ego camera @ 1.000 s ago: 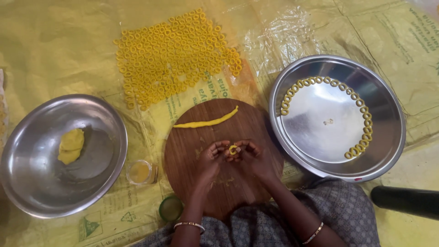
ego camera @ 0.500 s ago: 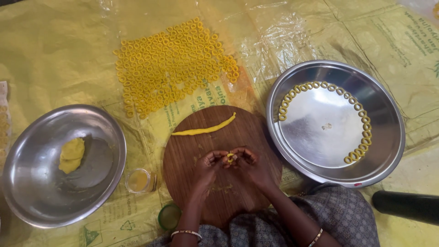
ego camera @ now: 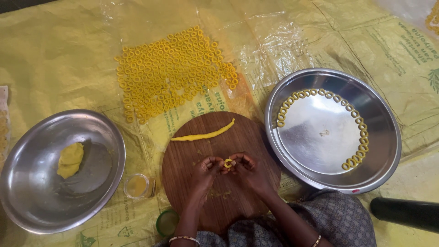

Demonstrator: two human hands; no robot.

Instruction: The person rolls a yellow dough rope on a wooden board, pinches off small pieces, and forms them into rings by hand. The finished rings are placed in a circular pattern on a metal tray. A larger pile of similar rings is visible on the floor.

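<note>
Two hands (ego camera: 227,170), one dough ring (ego camera: 227,163), one rope (ego camera: 204,134)

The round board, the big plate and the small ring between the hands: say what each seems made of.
Round board: looks like wood, matte brown with visible grain.
Big plate: likely steel, shiny and mirror-like.
Small ring: seemingly soft yellow dough, matte, pinched between left hand and right hand.
</note>
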